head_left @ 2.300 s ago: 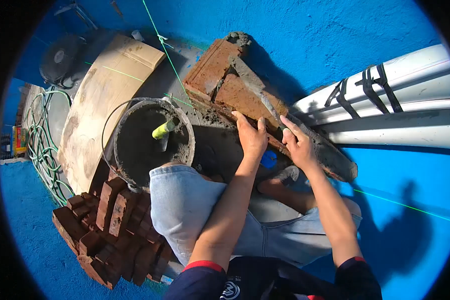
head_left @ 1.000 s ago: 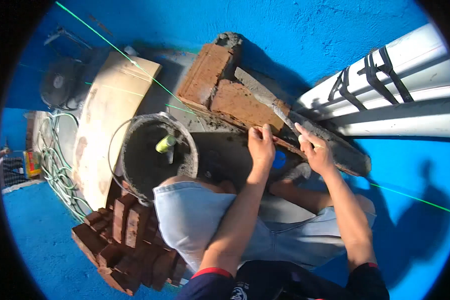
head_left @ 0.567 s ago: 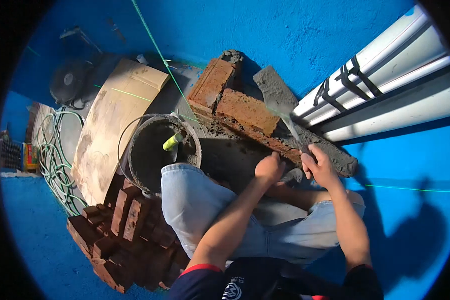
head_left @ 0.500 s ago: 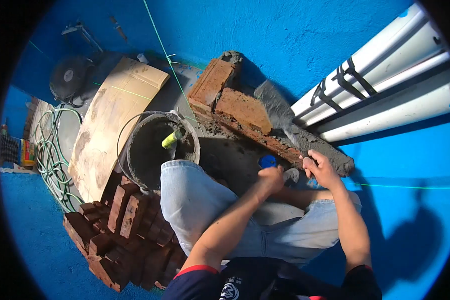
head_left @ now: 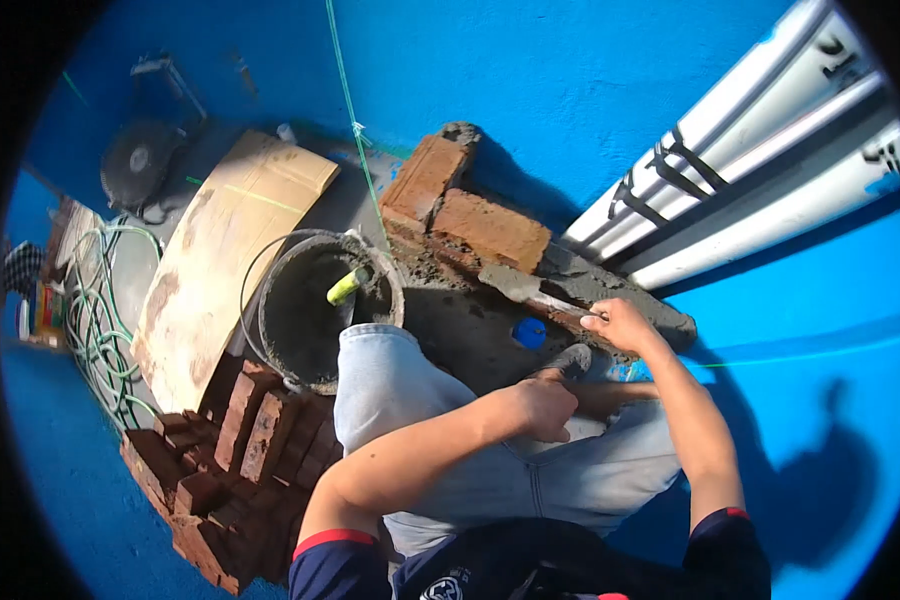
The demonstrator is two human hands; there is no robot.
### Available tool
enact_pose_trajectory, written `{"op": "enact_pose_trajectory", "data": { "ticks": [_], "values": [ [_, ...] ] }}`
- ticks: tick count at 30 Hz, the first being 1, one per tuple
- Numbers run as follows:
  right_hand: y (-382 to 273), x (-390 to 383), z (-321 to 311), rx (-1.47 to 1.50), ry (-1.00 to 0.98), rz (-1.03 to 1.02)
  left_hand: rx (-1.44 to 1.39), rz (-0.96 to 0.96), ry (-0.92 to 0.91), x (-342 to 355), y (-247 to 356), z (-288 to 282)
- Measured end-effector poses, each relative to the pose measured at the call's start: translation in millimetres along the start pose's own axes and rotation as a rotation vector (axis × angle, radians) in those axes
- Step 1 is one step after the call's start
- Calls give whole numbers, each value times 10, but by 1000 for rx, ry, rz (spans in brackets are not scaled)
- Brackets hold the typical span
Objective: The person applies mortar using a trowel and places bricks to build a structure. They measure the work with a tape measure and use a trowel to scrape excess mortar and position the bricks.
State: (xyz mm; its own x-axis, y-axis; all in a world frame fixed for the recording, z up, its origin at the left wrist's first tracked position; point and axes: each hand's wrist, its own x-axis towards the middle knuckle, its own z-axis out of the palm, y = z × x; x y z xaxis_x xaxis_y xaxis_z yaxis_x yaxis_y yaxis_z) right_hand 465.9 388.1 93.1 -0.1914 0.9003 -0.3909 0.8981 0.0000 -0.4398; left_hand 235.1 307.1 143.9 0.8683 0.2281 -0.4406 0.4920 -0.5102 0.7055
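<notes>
My right hand (head_left: 615, 325) is closed around the handle of a trowel (head_left: 542, 296). The mortar-smeared blade points left, along the near side of a low course of bricks. Just behind the blade sits a reddish brick (head_left: 491, 231), end to end with another brick (head_left: 425, 186) farther left. Grey mortar (head_left: 655, 306) lies along the course to the right of them. My left hand (head_left: 548, 406) is closed above my lap, near my foot; whatever its fingers may hold is hidden. A blue round object (head_left: 530, 333) lies between the trowel and my foot.
A bucket of mortar (head_left: 403, 300) with a yellow-green-handled tool (head_left: 348, 286) stands by my knee. Bricks (head_left: 235, 480) are piled at left, near a cardboard sheet (head_left: 205, 240) and coiled hose (head_left: 100, 320). White pipes (head_left: 730, 150) lean at right; a green string (head_left: 342, 70) crosses behind.
The trowel has swung from the mortar behind the bricks to their near side, its blade now pointing left. My left hand has drawn back toward my lap.
</notes>
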Motion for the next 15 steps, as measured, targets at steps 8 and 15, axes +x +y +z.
{"op": "enact_pose_trajectory", "data": {
  "ticks": [8, 15],
  "values": [
    [-477, 170, 78, -8, -116, 35, 59, 121, -72, 32, 214, 206],
    [-566, 293, 185, -67, -120, 25, 81, 37, -7, -55, 223, 55]
  ]
}}
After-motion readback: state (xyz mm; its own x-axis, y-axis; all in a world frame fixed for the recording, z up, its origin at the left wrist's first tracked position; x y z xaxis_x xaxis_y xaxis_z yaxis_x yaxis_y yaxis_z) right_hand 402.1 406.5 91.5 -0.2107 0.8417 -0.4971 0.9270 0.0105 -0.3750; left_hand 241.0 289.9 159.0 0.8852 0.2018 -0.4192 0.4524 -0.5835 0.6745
